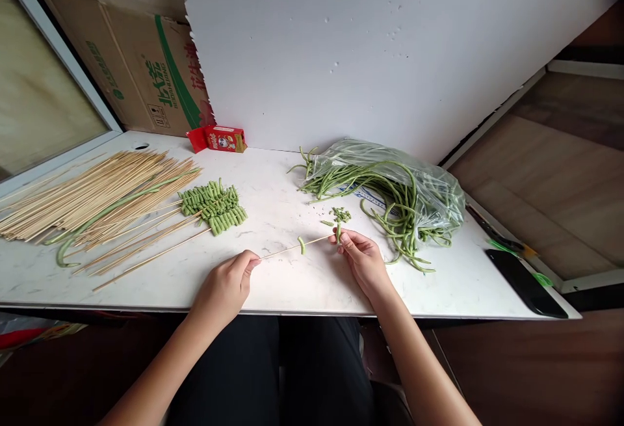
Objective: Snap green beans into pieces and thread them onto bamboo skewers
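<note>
Stick of thin pale bamboo point(283, 252) sits pinched in left hand point(227, 286); right hand point(363, 260) pinches short green bean piece point(338, 231) at its tip.

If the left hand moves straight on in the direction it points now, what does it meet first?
Probably the small bean piece threaded on the skewer, since the left hand points along that stick rightward. Beyond it is the right hand, pinching a second bean piece at the tip.
</note>
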The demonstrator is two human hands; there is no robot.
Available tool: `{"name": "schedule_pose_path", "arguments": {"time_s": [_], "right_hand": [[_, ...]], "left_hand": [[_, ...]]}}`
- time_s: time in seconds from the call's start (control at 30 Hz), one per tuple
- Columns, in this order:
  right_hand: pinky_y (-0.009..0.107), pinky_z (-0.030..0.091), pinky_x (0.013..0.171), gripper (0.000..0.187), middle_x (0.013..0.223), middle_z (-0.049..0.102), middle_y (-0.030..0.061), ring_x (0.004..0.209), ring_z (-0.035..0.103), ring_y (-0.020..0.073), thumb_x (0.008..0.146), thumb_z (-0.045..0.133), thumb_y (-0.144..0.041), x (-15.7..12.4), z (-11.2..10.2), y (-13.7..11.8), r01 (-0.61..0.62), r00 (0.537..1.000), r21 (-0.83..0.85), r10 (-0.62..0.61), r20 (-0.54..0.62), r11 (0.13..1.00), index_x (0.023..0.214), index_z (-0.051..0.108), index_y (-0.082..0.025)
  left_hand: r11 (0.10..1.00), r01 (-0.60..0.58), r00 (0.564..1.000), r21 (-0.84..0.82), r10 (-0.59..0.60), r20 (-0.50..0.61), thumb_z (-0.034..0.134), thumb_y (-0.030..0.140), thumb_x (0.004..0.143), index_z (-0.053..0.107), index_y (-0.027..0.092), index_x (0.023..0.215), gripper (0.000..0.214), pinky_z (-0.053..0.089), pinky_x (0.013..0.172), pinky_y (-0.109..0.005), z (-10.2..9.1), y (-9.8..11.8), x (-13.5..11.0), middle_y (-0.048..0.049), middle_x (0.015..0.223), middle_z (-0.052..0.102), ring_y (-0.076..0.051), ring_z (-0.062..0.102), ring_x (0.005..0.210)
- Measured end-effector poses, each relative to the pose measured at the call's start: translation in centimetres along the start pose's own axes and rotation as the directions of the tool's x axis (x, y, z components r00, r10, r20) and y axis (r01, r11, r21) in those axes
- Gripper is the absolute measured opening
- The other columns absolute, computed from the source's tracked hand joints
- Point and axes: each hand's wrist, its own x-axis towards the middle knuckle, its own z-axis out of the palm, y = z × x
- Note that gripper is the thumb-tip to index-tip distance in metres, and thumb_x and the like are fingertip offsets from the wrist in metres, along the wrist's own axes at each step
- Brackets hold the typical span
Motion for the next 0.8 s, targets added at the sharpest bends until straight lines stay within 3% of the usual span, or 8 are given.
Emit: {"name": "schedule_pose_path", "arguments": {"time_s": [0.23, 0.47, 0.8], "right_hand": [[0.034, 0.049, 0.080, 0.031, 0.098, 0.080, 0.0062, 0.093, 0.065, 0.0239, 0.095, 0.072, -0.054, -0.14, 0.23, -0.16, 0.027, 1.000, -0.049, -0.026, 0.007, 0.998, 0.092, 0.082, -0.025], [0.037, 0.050, 0.083, 0.035, 0.099, 0.080, 0.0063, 0.084, 0.063, 0.0225, 0.095, 0.070, -0.058, -0.27, 0.23, -0.47, 0.026, 1.000, -0.074, -0.026, 0.010, 0.997, 0.097, 0.082, -0.025], [0.035, 0.050, 0.080, 0.033, 0.100, 0.080, 0.0069, 0.092, 0.066, 0.0240, 0.095, 0.072, -0.056, -0.16, 0.24, -0.14, 0.018, 1.000, -0.051, -0.018, -0.001, 0.999, 0.098, 0.081, -0.025]], "left_hand": [[1.000, -0.007, 1.000, -0.014, 0.007, -0.006, 0.044, 0.031, 0.110, 0.061, 0.024, 0.098, 0.022, 0.053, 0.066, -0.028, 0.11, -0.17, -0.12, -0.0026, 0.089, 0.078, -0.021, 0.075, 0.076], [1.000, -0.008, 1.000, -0.008, 0.008, -0.012, 0.044, 0.030, 0.109, 0.062, 0.025, 0.099, 0.022, 0.054, 0.066, -0.028, 0.23, -0.25, -0.06, -0.0028, 0.089, 0.079, -0.020, 0.075, 0.076], [1.000, 0.002, 1.000, -0.016, -0.003, -0.010, 0.044, 0.031, 0.108, 0.065, 0.024, 0.099, 0.024, 0.055, 0.066, -0.028, 0.09, -0.10, -0.03, -0.0040, 0.090, 0.080, -0.021, 0.075, 0.076]]}}
